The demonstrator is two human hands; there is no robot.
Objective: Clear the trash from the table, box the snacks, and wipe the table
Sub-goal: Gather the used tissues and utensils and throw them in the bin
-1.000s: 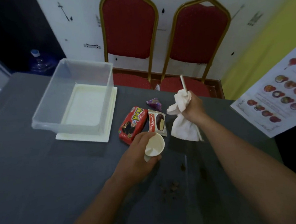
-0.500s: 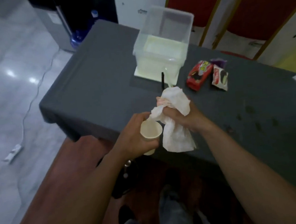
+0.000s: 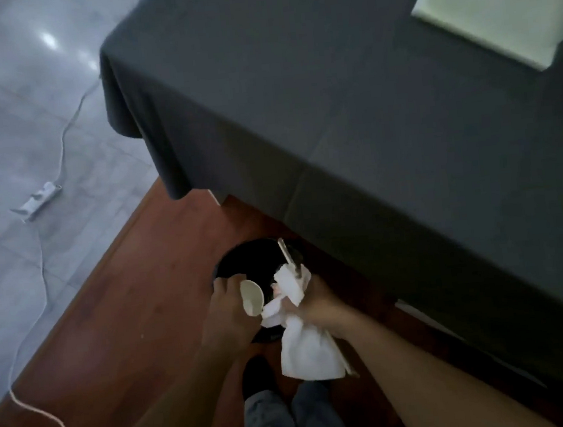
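Nearest, at 6 o'clock, grey trouser legs; just beyond, right hand clenched round a crumpled white napkin with a pale straw poking out toward 12, left hand wrapped round a small cream paper cup, tilted, mouth facing 3 o'clock. Both held over a round black bin on red-brown floor beside the table. Farther, at 1 o'clock, grey tablecloth carries a pale box lid; white power strip at 9; no writing legible.
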